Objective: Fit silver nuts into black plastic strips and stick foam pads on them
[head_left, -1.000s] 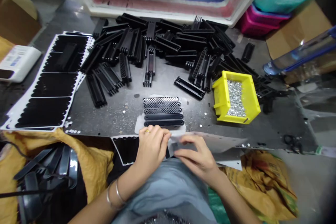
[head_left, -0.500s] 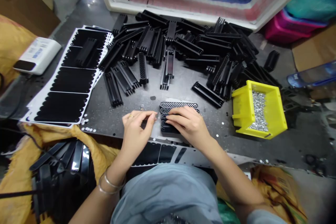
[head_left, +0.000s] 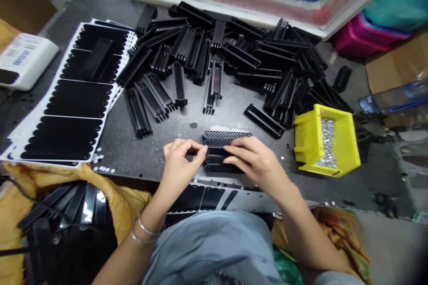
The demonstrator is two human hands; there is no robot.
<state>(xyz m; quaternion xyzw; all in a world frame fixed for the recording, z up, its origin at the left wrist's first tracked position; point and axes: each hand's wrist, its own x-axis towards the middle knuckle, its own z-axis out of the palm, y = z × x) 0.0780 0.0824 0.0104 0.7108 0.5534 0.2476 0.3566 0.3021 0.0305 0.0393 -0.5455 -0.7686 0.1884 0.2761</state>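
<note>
Many black parts (head_left: 189, 45) lie heaped beyond the lined-up strips (head_left: 217, 142).

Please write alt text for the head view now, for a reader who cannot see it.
A person's left hand and right hand are at opposite ends of a row of black bars on a dark table. Beyond lies a pile of black pieces; black-and-white sheets lie left, a yellow bin of shiny bits right.

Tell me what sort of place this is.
Probably a small workshop: a dark bench carries heaped black parts, a yellow bin of shiny metal pieces and a neat row of black bars.
</note>
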